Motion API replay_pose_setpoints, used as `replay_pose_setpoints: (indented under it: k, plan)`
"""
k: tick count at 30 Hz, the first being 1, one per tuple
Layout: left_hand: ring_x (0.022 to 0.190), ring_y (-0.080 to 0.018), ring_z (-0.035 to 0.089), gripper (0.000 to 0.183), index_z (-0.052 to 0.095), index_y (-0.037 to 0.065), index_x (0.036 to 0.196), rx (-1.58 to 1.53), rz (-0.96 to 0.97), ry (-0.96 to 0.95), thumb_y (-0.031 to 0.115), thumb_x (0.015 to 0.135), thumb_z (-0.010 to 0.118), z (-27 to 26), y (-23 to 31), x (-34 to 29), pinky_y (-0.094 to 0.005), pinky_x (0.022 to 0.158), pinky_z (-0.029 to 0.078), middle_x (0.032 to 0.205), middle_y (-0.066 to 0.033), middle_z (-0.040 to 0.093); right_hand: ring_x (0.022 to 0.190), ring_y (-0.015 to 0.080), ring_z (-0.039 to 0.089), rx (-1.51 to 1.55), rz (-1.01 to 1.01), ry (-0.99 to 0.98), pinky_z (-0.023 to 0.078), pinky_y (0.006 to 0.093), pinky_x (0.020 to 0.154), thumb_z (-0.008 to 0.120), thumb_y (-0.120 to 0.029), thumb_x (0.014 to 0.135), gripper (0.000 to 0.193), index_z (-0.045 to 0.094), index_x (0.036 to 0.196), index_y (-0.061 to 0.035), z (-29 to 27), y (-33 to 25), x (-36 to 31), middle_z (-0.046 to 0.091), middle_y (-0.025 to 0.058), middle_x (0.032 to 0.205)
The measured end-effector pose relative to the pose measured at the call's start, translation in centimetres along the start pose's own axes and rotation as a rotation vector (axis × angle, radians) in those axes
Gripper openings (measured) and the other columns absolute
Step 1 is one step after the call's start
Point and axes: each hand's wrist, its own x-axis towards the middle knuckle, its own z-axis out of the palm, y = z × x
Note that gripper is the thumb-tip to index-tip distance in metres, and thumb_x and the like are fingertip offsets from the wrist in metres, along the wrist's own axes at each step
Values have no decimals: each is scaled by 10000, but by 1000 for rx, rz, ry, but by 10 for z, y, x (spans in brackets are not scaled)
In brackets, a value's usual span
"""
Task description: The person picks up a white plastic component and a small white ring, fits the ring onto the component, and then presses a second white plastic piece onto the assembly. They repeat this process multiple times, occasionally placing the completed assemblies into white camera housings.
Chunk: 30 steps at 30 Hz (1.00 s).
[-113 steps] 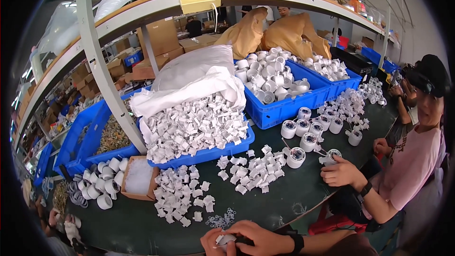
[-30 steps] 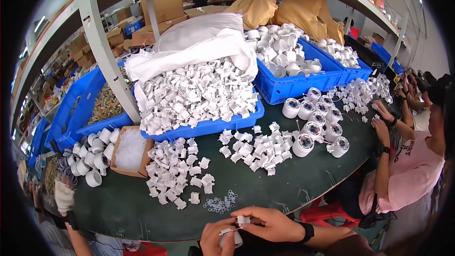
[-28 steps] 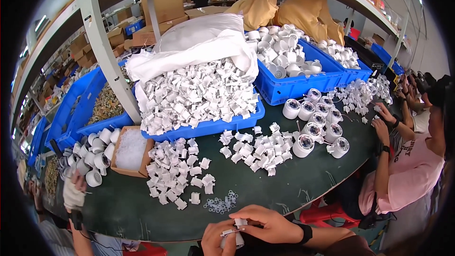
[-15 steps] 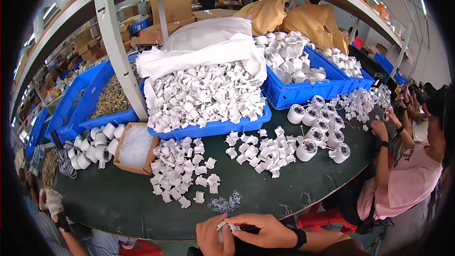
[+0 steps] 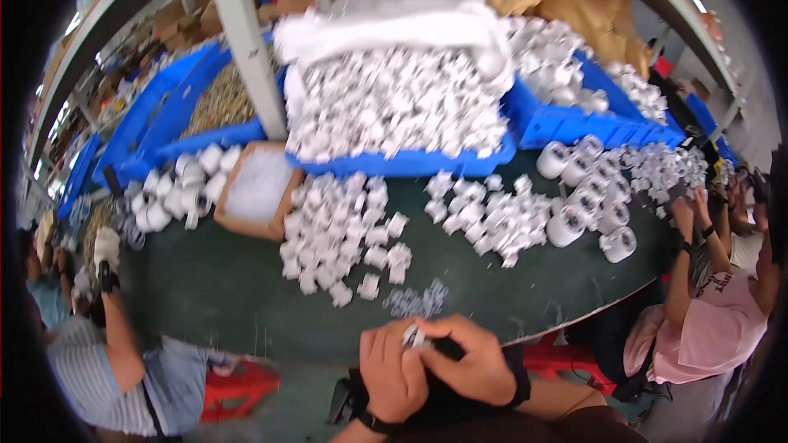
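Observation:
My left hand (image 5: 391, 371) and my right hand (image 5: 474, 359) meet at the table's near edge, fingers closed on one small white plastic part (image 5: 414, 336). The part is mostly covered by my fingertips, and its finer shape is blurred. Just beyond my hands lies a little heap of small translucent rings (image 5: 417, 299). A loose pile of white plastic pieces (image 5: 336, 234) spreads out past the rings to the left. Another pile of similar white pieces (image 5: 497, 217) lies to the right.
A blue bin (image 5: 410, 166) heaped with white parts stands behind the piles. To its left are a cardboard box (image 5: 246, 226) and white cups (image 5: 176, 189); to the right, round white units (image 5: 587, 197). Co-workers sit on both sides, one in a pink top (image 5: 698, 320). A shelf post (image 5: 245, 49) rises at left.
The whole view has tilted down and shifted, so the table's things sit higher and more to the right. My hands still hold the white part together, with the left hand's back turned more into view.

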Motion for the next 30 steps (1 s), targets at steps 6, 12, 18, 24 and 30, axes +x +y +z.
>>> replay_pose_setpoints:
  k: [6, 12, 18, 24, 30]
  plan:
    - [935, -371, 587, 335, 626, -8, 1184, -12, -14, 2, 182, 948, 486, 4, -6, 5, -443, 848, 458, 1116, -166, 667, 1033, 147, 641, 76, 41, -26, 500, 277, 922, 729, 101, 856, 385, 660, 1222, 8, 4, 11, 3, 664, 76, 1111]
    - [899, -351, 579, 331, 632, -1, 1180, 7, 7, 14, 190, 943, 499, 5, -7, -1, -433, 821, 459, 1102, -153, 672, 1049, 133, 619, 88, 18, 34, 494, 276, 931, 700, 135, 859, 427, 644, 1261, 2, 13, 16, -6, 640, 64, 1112]
    - [882, -334, 580, 303, 641, 14, 1141, 23, 45, -1, 192, 900, 597, 5, -10, -3, -420, 797, 466, 1070, -134, 678, 1055, 129, 619, 239, 43, -44, 500, 272, 923, 661, 153, 886, 422, 638, 1278, 0, 3, 20, -6, 640, 65, 1119]
    - [848, -327, 589, 236, 653, 23, 1068, 25, 86, -82, 66, 836, 653, -9, -14, 0, -401, 773, 463, 1017, -121, 692, 992, 227, 656, 63, -41, -178, 513, 310, 854, 646, 82, 924, 287, 695, 1193, -6, -14, -4, -3, 694, 118, 1069]
    - [838, -325, 597, 257, 649, 32, 1065, 106, 74, -201, 76, 820, 716, -15, -2, 15, -402, 757, 479, 1022, -123, 692, 807, 315, 631, -697, -202, 132, 514, 378, 706, 695, 15, 886, 154, 714, 1037, -2, -50, 16, 32, 668, 134, 917]
